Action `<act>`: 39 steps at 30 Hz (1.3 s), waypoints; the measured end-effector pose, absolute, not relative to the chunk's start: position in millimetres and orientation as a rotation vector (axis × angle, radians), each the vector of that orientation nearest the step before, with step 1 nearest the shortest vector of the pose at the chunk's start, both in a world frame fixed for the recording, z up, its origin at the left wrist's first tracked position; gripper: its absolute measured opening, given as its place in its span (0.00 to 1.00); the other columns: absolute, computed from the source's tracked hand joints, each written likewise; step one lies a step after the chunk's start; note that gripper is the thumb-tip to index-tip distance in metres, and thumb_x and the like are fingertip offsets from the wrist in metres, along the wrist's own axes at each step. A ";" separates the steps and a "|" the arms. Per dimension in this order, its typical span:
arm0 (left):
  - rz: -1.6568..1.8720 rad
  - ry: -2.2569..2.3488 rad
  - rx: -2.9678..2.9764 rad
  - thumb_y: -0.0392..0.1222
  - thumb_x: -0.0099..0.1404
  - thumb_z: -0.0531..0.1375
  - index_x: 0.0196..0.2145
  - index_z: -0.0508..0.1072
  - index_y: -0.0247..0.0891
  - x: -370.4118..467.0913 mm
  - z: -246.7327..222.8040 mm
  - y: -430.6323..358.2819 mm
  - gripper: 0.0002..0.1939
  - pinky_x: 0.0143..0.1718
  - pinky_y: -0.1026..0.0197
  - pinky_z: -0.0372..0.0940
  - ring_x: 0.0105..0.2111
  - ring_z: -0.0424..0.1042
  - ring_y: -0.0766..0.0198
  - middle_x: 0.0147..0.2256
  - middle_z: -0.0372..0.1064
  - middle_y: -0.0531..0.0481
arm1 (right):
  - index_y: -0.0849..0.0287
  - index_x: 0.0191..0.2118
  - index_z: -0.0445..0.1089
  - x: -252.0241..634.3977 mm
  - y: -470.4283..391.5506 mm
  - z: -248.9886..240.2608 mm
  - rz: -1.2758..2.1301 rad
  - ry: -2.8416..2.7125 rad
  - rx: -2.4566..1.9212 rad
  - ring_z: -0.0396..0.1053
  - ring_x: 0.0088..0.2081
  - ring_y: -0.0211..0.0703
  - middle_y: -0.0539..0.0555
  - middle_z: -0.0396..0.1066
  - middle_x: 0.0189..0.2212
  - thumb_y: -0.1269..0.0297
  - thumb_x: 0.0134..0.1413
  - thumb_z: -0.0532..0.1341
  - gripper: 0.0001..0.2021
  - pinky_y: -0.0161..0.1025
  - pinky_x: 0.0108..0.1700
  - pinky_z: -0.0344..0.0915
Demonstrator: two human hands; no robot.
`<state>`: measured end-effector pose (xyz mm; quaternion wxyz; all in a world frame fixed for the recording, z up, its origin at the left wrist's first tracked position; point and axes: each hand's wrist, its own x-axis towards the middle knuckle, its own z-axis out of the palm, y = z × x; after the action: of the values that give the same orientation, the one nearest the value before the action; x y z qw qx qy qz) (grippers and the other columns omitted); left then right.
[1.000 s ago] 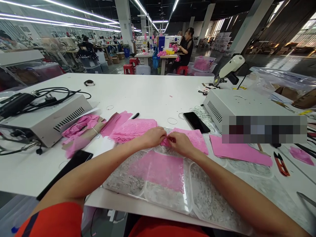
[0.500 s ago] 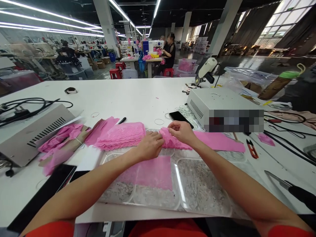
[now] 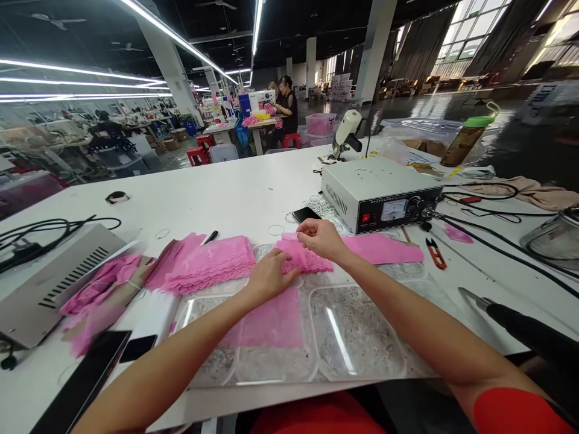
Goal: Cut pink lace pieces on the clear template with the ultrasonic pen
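My right hand [image 3: 323,239] pinches the upper left edge of a pink lace piece [image 3: 312,263] with thumb and fingertips. Against the same piece rests my left hand [image 3: 270,277], fingers stretched and thumb apart. A neat stack of pink lace pieces [image 3: 210,263] with scalloped edges lies left of my hands. To the right, a plain pink fabric strip [image 3: 384,248] extends from beneath the lace. Nearer me, a sheer pink sheet [image 3: 278,325] lies on a clear plastic lid [image 3: 359,331], partly covered by my left forearm.
A grey control box [image 3: 380,184] with a dial stands at the back right, a phone [image 3: 306,214] beside it. Orange thread snips [image 3: 435,253] and a black-handled tool [image 3: 511,316] lie on the right. Bundled pink fabric [image 3: 106,283] and another grey box [image 3: 58,277] occupy the left.
My left fingers have spread, with the thumb now apart. My right hand keeps its pinch on the lace. The camera view has turned slightly right, shifting the scene leftward.
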<state>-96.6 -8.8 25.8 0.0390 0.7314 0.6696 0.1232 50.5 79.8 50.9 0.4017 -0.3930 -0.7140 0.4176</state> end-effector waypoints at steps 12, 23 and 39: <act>0.670 2.026 2.398 0.35 0.63 0.54 0.33 0.69 0.37 -35.8 16.2 19.2 0.05 0.42 0.51 0.64 0.41 0.69 0.54 0.39 0.69 0.43 | 0.59 0.25 0.66 163.9 53.2 67.6 0.849 -1.339 -1.186 0.66 0.17 0.36 0.49 0.69 0.16 0.60 0.42 0.60 0.07 0.34 0.19 0.65; 0.479 1.126 2.988 0.32 0.64 0.52 0.29 0.67 0.39 -31.9 -2.0 -64.8 0.07 0.55 0.48 0.57 0.34 0.66 0.60 0.29 0.68 0.50 | 0.55 0.15 0.60 271.9 -39.0 -14.9 0.579 -1.626 -1.862 0.58 0.16 0.36 0.47 0.61 0.11 0.62 0.40 0.57 0.10 0.35 0.20 0.53; 0.001 1.497 2.546 0.46 0.69 0.58 0.51 0.68 0.35 13.1 37.6 84.2 0.16 0.45 0.50 0.69 0.45 0.71 0.58 0.49 0.68 0.44 | 0.57 0.24 0.71 218.2 94.3 4.0 0.552 -1.802 -1.584 0.68 0.27 0.38 0.49 0.73 0.23 0.69 0.42 0.57 0.06 0.34 0.30 0.60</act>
<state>13.1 84.2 37.6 0.0939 0.8582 0.5046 0.0003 218.2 94.3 4.0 0.3335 -0.6065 -0.6901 0.2113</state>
